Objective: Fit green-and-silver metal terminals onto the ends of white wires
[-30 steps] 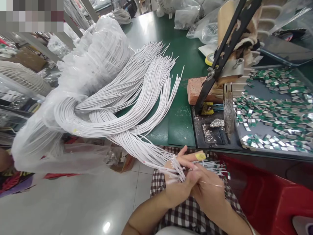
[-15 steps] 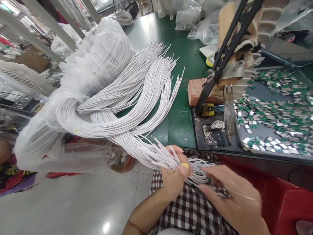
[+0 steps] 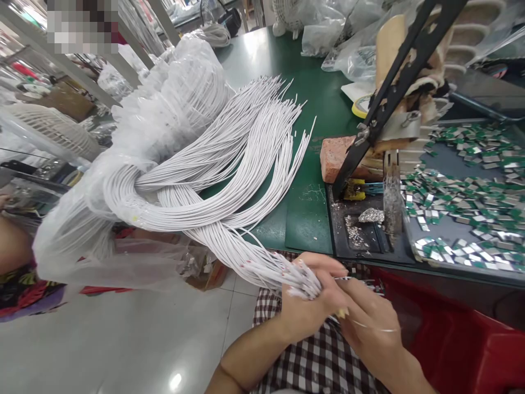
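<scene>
My left hand is wrapped round the near end of a bundle of white wires, above my lap. Reddish tips show at the wire ends by its fingers. Pressed up against it is my right hand, its fingers closed; what they hold is hidden behind the hands. A bit of yellow shows between the two hands. The bundle runs up left, under a thick curved bunch of white wires lying over the green table.
Plastic-wrapped wire coils stand at the left. On the right are a brick, a black stand, a soldering tray and small green-and-silver parts. Another person's arm shows at the left edge, a red stool below right.
My right hand has moved left and up against my left hand. The fingers of both hands have closed in, and the wire ends have shifted right. The view has shifted slightly.
</scene>
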`<action>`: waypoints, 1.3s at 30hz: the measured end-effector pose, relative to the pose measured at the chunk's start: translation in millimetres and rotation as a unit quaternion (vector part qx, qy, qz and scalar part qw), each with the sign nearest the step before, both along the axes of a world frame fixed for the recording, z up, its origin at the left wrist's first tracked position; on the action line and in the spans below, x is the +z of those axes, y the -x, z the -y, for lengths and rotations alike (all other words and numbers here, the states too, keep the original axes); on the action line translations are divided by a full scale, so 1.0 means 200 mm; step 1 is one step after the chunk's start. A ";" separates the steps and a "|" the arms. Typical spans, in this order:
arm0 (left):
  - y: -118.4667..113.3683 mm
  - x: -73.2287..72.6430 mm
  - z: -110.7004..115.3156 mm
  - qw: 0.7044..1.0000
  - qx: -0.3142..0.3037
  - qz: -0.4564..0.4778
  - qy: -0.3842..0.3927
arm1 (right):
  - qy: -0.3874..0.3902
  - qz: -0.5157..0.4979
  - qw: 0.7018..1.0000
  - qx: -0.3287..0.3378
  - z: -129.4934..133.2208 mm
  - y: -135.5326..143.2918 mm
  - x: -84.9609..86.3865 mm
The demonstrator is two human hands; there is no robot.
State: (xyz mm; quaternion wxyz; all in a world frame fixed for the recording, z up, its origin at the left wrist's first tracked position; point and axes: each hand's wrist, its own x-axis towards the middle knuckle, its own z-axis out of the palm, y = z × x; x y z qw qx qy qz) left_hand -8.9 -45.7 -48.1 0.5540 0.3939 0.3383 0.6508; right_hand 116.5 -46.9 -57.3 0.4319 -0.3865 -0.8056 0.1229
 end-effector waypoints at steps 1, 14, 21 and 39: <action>0.00 -0.02 0.00 1.000 -0.005 -0.011 0.008 | 0.004 -0.011 1.000 0.004 -0.01 0.00 0.01; 0.07 0.13 -0.08 0.940 -0.272 -0.181 0.096 | 0.153 -0.158 0.973 -0.067 0.02 -0.13 0.25; 0.08 0.14 -0.11 0.953 -0.252 -0.165 0.016 | 0.128 -0.163 0.975 -0.081 0.05 -0.17 0.30; 0.05 0.21 -0.15 0.963 -0.170 -0.206 0.017 | 0.319 -0.309 0.890 -0.103 -0.01 -0.14 0.30</action>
